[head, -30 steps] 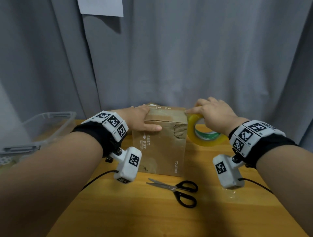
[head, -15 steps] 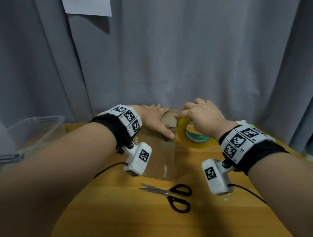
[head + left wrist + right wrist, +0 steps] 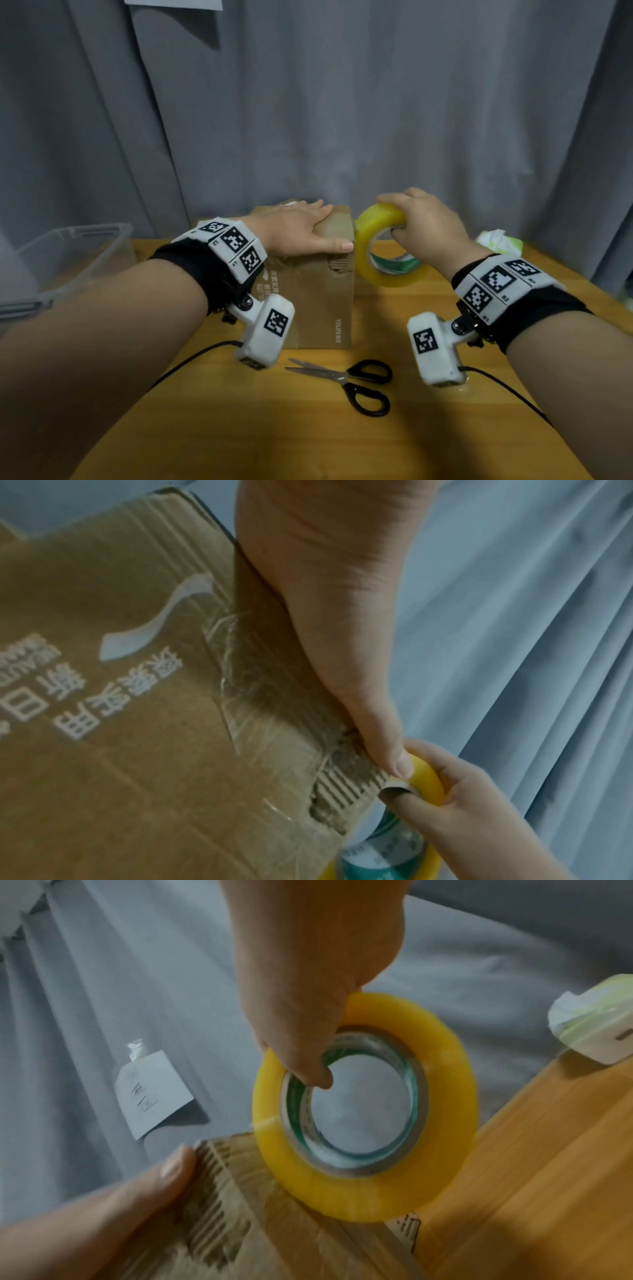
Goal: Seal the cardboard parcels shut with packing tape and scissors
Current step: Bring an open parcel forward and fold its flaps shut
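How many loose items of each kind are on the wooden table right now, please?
Cardboard box: 1
Tape roll: 1
Scissors: 1
Clear plastic bin: 1
Tissue pack: 1
Total: 5

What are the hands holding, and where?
The right hand grips the yellow tape roll by its top rim, thumb inside. The left hand holds nothing.

Dim, soft indoor light — wrist views blurred, head view bowed at its edges

The left hand lies flat on the cardboard box; the right hand grips the tape roll.
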A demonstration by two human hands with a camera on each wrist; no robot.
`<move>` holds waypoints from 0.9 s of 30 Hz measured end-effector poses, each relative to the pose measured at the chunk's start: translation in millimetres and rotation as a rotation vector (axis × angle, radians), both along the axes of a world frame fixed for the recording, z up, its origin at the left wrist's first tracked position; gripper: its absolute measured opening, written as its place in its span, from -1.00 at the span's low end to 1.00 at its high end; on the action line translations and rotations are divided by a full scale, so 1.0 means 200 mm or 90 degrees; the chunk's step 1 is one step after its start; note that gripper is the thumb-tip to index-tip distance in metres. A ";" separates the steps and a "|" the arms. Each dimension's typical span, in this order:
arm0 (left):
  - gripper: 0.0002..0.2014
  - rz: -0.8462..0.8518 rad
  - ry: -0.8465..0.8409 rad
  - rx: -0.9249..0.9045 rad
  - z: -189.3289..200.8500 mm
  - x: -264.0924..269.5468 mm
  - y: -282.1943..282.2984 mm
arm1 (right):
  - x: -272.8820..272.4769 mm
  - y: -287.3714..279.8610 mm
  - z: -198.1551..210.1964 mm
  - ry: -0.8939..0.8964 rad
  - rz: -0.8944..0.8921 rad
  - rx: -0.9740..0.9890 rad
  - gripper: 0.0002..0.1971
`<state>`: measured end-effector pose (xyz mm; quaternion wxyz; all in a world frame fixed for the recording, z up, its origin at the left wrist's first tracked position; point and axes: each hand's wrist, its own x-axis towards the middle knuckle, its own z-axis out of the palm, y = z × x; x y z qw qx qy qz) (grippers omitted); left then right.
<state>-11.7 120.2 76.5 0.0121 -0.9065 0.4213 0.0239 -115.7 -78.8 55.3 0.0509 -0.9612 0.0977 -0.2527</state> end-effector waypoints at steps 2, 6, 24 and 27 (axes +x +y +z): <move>0.13 0.004 -0.006 -0.003 0.00 0.00 0.01 | -0.01 -0.02 -0.01 0.010 0.000 0.029 -0.41; 0.17 -0.021 0.029 -0.019 0.02 0.01 0.00 | -0.02 -0.04 -0.03 -0.032 0.024 0.130 -0.33; 0.08 0.028 0.182 -0.225 0.05 0.06 0.01 | 0.15 0.05 0.16 -0.266 0.017 0.240 -0.51; 0.07 0.020 0.232 -0.370 0.02 0.04 0.10 | 0.16 0.14 0.32 -0.269 0.052 0.177 -0.52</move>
